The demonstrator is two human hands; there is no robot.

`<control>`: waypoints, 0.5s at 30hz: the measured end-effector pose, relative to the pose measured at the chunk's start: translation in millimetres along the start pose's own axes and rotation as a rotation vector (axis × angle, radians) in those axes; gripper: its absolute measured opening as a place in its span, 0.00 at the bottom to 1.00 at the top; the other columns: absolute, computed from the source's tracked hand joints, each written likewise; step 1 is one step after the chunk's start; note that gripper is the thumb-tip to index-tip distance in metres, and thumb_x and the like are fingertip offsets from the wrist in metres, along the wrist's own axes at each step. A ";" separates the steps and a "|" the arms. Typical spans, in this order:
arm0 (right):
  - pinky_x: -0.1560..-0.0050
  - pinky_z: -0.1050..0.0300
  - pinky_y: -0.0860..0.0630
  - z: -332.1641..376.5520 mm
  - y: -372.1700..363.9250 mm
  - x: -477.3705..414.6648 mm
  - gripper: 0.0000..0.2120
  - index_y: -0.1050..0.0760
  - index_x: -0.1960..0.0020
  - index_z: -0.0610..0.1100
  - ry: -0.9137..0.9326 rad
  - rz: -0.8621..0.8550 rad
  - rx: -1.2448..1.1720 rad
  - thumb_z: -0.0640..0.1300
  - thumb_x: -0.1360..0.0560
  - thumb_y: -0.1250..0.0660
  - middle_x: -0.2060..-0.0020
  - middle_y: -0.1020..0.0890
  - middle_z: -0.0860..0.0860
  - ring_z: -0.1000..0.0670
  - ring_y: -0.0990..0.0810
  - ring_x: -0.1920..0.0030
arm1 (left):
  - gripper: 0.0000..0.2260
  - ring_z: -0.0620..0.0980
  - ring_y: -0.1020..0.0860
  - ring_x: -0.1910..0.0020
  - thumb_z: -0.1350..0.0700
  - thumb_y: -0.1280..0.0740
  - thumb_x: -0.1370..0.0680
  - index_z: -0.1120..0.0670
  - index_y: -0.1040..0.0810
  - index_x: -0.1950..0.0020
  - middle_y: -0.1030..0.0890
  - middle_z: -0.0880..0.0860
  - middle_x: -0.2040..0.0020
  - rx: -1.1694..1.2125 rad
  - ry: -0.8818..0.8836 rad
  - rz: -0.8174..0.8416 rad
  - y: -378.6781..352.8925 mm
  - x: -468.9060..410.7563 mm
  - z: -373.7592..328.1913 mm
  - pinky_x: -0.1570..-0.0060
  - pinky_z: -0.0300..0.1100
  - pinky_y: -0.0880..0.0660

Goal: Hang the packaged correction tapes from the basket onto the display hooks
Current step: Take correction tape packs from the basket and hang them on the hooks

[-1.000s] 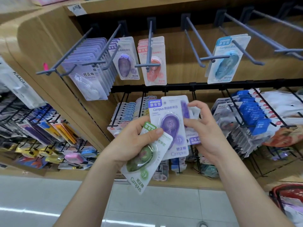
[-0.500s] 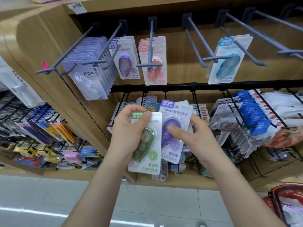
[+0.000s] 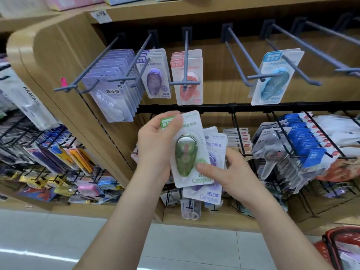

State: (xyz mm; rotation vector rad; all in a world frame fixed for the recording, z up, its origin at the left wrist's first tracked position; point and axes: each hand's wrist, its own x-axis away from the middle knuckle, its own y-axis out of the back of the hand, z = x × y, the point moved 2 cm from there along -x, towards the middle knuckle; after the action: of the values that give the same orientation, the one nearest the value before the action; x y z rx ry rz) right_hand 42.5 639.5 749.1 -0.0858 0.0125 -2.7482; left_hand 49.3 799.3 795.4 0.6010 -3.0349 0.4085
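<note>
Just below the display hooks [image 3: 186, 55], the left hand [image 3: 155, 145] grips a green pack [image 3: 187, 152] by its top while the right hand [image 3: 229, 172] pinches the purple pack [image 3: 210, 193] behind it; separating them cleanly should free one hanging hole.

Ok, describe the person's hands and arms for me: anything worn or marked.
Two bare hands, left hand and right hand: no gloves, rings or watch showing. Both forearms are uncovered down to the frame's edge, with no sleeve, bracelet or marking in view. The right thumbnail looks short and unpainted.
</note>
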 end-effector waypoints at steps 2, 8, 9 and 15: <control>0.56 0.58 0.19 0.1 3.5 1.1 0.13 0.20 0.45 0.48 0.011 -0.011 0.003 0.44 0.28 0.26 0.52 0.13 0.53 0.52 0.14 0.52 | 0.09 0.54 0.18 0.63 0.54 0.29 0.27 0.59 0.18 0.54 0.16 0.58 0.60 0.066 0.146 0.138 0.4 -0.9 -4.1 0.59 0.48 0.19; 0.59 0.62 0.20 5.0 4.7 5.9 0.14 0.20 0.47 0.46 0.066 -0.020 -0.075 0.50 0.31 0.31 0.55 0.13 0.53 0.53 0.14 0.55 | 0.09 0.52 0.18 0.64 0.54 0.34 0.21 0.58 0.21 0.54 0.17 0.56 0.61 0.163 0.134 0.163 -6.6 4.6 -7.7 0.59 0.48 0.20; 0.60 0.63 0.21 6.4 6.3 6.0 0.14 0.20 0.47 0.47 0.079 -0.028 -0.073 0.50 0.31 0.32 0.56 0.13 0.54 0.54 0.14 0.55 | 0.08 0.50 0.18 0.65 0.54 0.34 0.20 0.58 0.22 0.55 0.17 0.55 0.63 0.156 0.094 0.129 -7.4 5.4 -7.2 0.62 0.46 0.20; 0.59 0.69 0.24 18.7 21.5 13.8 0.11 0.21 0.49 0.51 0.148 -0.051 0.016 0.51 0.31 0.32 0.57 0.14 0.62 0.62 0.17 0.57 | 0.06 0.47 0.28 0.76 0.60 0.34 0.19 0.49 0.23 0.53 0.22 0.48 0.70 -0.093 -0.195 -0.053 29.7 -11.3 -23.7 0.76 0.38 0.29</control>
State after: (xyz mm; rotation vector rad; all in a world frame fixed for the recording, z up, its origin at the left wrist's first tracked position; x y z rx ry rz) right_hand 39.1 614.5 768.1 0.1238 0.0287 -2.7988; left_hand 47.9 836.1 810.0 0.7551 -3.1902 0.2174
